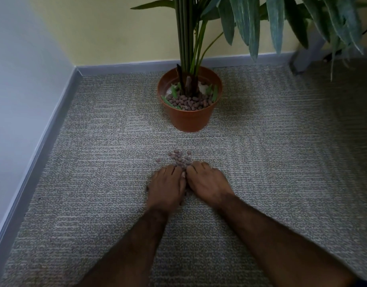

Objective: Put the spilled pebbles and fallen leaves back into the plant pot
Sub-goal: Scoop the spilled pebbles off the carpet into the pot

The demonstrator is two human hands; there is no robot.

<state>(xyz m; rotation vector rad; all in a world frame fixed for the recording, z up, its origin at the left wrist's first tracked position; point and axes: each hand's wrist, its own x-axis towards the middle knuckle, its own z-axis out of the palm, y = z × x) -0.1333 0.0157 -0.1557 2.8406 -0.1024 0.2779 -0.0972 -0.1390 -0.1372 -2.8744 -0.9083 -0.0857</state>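
A left forearm and a right forearm reach forward from the bottom edge over a grey carpet. The left hand and right hand lie palm-down on the carpet, side by side and touching at the thumbs. Their fingers are bent, with the tips dug into the near edge of a small pile of spilled pebbles. The grip of each hand is curved over the carpet like a rake. Whether either hand has pebbles gathered beneath it cannot be told, as the palms hide what is under them. One stray pebble sits just left of the pile.

Beyond the pile, well apart from the hands, a brown plastic pot stands upright on the carpet near the skirting board. Tall green stems rise from it. Inside the pot sits a layer of pebbles, with green leaves lying along its inner edge.

No fallen leaves show on the carpet, so that part of the task looks finished. Many pebbles are already in the pot. What seems left is this last small pile: scoop it up, carry it to the pot, and pick up the stray pebble.
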